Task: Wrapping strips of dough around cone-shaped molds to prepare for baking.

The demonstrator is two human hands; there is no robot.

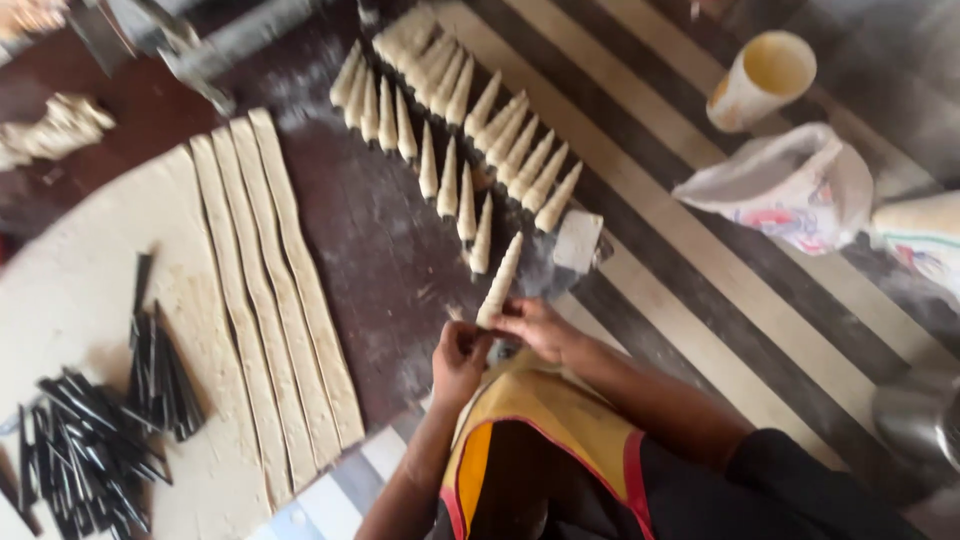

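Note:
My left hand (458, 358) and my right hand (535, 325) meet at the wide end of a dough-wrapped cone (498, 283), whose tip points away from me over the dark table (380, 230). Both hands pinch its base. Beyond it lie two rows of finished dough cones (455, 125). To the left, several long dough strips (285, 290) lie cut beside a wide rolled dough sheet (90, 280). A pile of bare dark metal cone moulds (95, 440) rests on that sheet.
A cream paper cup (762, 78) and a white plastic bag (790, 185) sit on the striped cloth at the right. A small pale scraper (578, 240) lies by the cone rows. Scrap dough (55, 130) is at far left. A metal bowl's edge (915, 420) shows bottom right.

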